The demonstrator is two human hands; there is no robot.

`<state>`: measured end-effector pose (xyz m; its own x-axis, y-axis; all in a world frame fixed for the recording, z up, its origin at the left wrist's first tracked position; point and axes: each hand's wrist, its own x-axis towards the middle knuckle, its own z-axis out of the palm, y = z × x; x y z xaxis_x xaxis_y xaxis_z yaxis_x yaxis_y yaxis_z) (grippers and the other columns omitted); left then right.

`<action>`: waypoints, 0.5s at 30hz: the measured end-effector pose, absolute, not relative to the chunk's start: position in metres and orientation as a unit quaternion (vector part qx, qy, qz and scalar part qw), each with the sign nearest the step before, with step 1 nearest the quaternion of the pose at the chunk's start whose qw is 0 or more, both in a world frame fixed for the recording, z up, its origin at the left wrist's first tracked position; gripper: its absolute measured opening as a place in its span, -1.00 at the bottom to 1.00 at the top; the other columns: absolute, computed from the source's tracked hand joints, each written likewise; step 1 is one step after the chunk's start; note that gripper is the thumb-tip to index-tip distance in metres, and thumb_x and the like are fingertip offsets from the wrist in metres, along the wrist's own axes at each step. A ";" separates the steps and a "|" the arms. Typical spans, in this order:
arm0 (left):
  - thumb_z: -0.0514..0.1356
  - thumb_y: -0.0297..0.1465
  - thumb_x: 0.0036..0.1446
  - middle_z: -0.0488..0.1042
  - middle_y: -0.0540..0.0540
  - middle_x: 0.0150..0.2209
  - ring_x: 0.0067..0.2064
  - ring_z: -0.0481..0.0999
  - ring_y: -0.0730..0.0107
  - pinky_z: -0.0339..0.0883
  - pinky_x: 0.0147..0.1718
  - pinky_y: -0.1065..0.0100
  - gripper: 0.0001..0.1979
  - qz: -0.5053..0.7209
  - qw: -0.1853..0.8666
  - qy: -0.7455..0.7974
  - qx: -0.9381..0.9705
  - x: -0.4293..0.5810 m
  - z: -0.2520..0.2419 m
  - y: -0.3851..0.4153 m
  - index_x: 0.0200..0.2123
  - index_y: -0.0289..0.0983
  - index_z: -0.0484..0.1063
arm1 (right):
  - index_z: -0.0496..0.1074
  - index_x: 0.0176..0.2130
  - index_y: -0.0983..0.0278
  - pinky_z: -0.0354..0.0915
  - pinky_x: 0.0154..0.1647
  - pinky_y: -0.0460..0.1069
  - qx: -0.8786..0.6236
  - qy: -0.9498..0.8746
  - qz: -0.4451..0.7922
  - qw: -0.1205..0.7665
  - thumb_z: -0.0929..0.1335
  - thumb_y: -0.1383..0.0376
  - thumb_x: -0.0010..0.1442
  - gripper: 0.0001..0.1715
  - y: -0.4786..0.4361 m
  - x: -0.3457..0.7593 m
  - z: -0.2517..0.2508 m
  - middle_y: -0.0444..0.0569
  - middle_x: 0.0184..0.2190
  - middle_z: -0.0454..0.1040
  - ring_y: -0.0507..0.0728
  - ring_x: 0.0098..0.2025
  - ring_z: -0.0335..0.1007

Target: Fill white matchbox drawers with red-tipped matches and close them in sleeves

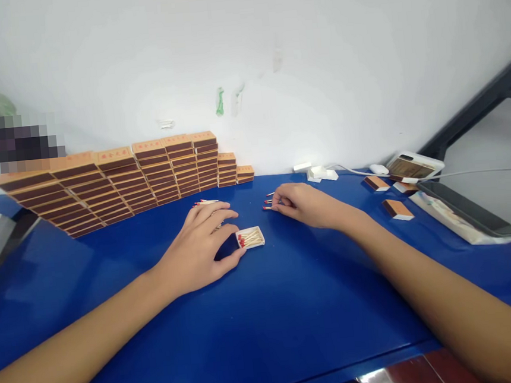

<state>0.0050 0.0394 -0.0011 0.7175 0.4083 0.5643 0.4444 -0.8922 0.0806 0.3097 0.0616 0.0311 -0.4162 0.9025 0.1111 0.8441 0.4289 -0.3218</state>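
A small white matchbox tray [262, 235] with red-headed matches [251, 238] in it lies on the blue table. My left hand [204, 243] reaches it from the left, thumb and index finger closed on its left end, the other fingers stretched out above the table. Beyond and partly under those fingers lie more loose matches [206, 202], mostly hidden. Right of the tray and a little farther back, my right hand [299, 202] pinches matches [267, 207] at the tabletop, their red heads sticking out to the left. How many it holds is hidden by the fingers.
Matchboxes stand stacked in a long row [120, 182] against the wall, lower at the right end. On the right are loose matchboxes [398, 209], a power bank [414, 167] with a white cable, and a dark phone [469, 208]. White pieces [320, 172] lie by the wall.
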 end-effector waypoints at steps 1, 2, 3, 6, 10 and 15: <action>0.27 -0.24 0.40 0.59 -0.27 0.15 0.34 0.45 -0.10 0.31 0.30 -0.21 -0.77 -0.298 0.031 -0.231 -0.926 0.005 -0.001 0.039 -0.02 -0.25 0.57 | 0.42 -0.28 0.24 0.15 -0.31 0.01 -0.514 -0.838 0.114 0.144 0.34 0.26 0.44 -0.80 0.058 0.307 0.033 -0.05 -0.38 0.44 0.10 -0.40 0.29; 0.27 -0.24 0.40 0.59 -0.27 0.15 0.34 0.45 -0.11 0.31 0.30 -0.21 -0.77 -0.299 0.031 -0.231 -0.925 0.005 -0.001 0.040 -0.02 -0.25 0.57 | 0.44 -0.27 0.23 0.15 -0.32 0.01 -0.504 -0.841 0.122 0.154 0.34 0.24 0.45 -0.79 0.054 0.303 0.035 -0.07 -0.39 0.43 0.09 -0.40 0.28; 0.27 -0.24 0.40 0.59 -0.27 0.15 0.34 0.45 -0.10 0.31 0.30 -0.21 -0.77 -0.299 0.032 -0.231 -0.925 0.005 -0.002 0.039 -0.02 -0.25 0.57 | 0.46 -0.25 0.23 0.15 -0.33 0.00 -0.493 -0.845 0.132 0.163 0.34 0.22 0.45 -0.79 0.049 0.298 0.037 -0.09 -0.41 0.42 0.09 -0.40 0.28; 0.27 -0.26 0.40 0.59 -0.27 0.15 0.34 0.45 -0.11 0.31 0.31 -0.20 -0.78 -0.298 0.031 -0.231 -0.926 0.006 -0.002 0.039 -0.02 -0.26 0.57 | 0.50 -0.21 0.23 0.15 -0.32 -0.01 -0.456 -0.859 0.155 0.171 0.36 0.24 0.45 -0.84 0.030 0.277 0.039 -0.13 -0.41 0.41 0.07 -0.40 0.27; 0.29 -0.26 0.38 0.58 -0.27 0.16 0.34 0.45 -0.13 0.31 0.31 -0.20 -0.78 -0.299 0.022 -0.236 -0.924 0.006 -0.001 0.039 -0.03 -0.25 0.59 | 0.51 -0.19 0.25 0.16 -0.28 -0.01 -0.431 -0.876 0.158 0.148 0.37 0.32 0.43 -0.89 0.016 0.257 0.037 -0.10 -0.37 0.45 0.06 -0.37 0.28; 0.28 -0.24 0.39 0.58 -0.26 0.17 0.35 0.44 -0.12 0.29 0.32 -0.21 -0.77 -0.290 0.017 -0.239 -0.927 0.005 -0.001 0.039 0.00 -0.23 0.58 | 0.53 -0.20 0.22 0.14 -0.30 0.00 -0.475 -0.844 0.110 0.223 0.38 0.22 0.44 -0.83 0.034 0.280 0.042 -0.12 -0.41 0.40 0.07 -0.40 0.25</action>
<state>0.0049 0.0392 -0.0012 0.7180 0.4324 0.5455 0.4527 -0.8854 0.1060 0.2802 0.0343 0.0420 -0.4496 0.8511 0.2712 0.7528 0.5245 -0.3978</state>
